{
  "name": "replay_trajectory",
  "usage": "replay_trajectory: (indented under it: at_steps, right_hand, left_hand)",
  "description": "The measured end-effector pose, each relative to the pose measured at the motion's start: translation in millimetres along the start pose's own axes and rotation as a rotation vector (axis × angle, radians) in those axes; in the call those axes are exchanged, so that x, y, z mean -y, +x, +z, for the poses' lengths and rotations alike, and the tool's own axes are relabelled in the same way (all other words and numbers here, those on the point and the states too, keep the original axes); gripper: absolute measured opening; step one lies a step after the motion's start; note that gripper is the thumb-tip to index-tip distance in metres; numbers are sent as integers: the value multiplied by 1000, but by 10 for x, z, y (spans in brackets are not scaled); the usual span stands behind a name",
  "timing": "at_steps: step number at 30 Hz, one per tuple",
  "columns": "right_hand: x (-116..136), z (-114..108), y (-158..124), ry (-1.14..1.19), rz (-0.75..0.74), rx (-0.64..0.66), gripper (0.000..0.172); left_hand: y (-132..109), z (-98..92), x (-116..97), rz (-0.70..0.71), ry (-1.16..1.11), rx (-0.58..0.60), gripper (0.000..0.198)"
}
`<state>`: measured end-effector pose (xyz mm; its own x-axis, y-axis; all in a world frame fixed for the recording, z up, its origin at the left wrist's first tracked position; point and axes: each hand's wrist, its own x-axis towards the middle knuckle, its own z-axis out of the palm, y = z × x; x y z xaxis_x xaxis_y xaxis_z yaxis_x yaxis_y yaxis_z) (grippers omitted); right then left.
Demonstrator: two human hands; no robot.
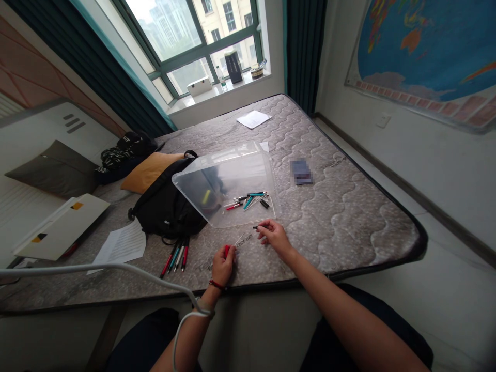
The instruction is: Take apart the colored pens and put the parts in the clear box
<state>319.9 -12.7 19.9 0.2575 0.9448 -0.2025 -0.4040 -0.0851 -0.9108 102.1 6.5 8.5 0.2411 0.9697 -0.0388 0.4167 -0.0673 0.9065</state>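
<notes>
Left hand [223, 267] low in the frame, fingers [228, 256] closed tight around a red-ended pen [237, 243], at the near edge of the mattress [349, 232]. Right hand [276, 238] just to the right, fingertips [262, 225] pinched together on a small black piece [256, 227], perhaps a pen part, too small to tell. At center, a clear plastic box [227, 168] on the mattress, with a loose heap of pens [248, 201] toward its lower right corner. Outside the box, lower left of center, a bunch of pens [176, 257] side by side, red, blue and black, away from both hands. So far: some pens in the box, others out, two pieces in hand. Just left of the box, a black backpack [166, 206].
</notes>
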Motion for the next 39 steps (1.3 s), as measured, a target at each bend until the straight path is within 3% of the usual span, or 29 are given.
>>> replay_trajectory:
  at_steps: [5, 10, 13, 15, 18, 20, 22, 24, 27, 31, 35, 39]
  right_hand:
    - [-29, -3, -4, -92, -11, 86, 32]
    - [-128, -26, -54, -474, -150, 375, 22]
    - [-148, -35, -68, -520, -124, 505, 19]
    - [-133, -44, -39, -367, -81, 417, 26]
    - [-104, -55, 28, -154, -187, 36, 47]
    - [-111, -42, 38, -202, -272, -126, 50]
    - [-142, -3, 0, -337, -274, -99, 36]
    - [-178, 55, -66, -433, -231, 40, 23]
    - [-197, 129, -146, -443, -149, 193, 25]
    - [-172, 137, -135, -320, -46, 210, 33]
    - [-169, 106, -87, -218, -62, 189, 30]
    - [-186, 112, -100, -259, -60, 219, 30]
  left_hand:
    - [11, -4, 12, 13, -34, -13, 36]
    - [24, -4, 45, 4, -74, -67, 38]
    - [34, 3, 73, -17, -87, -91, 40]
    - [38, 8, 85, -23, -111, -93, 40]
    - [40, 8, 80, -31, -141, -78, 40]
    - [37, 4, 66, -35, -125, -61, 40]
    - [33, -2, 49, -25, -99, -43, 38]
    - [27, -4, 33, -7, -73, -27, 37]
    - [14, -4, 9, 19, -27, 8, 37]
    - [-2, -13, -25, 58, 24, 101, 37]
    - [3, -36, -43, 67, 31, 168, 39]
    - [14, -52, -30, 75, 65, 187, 38]
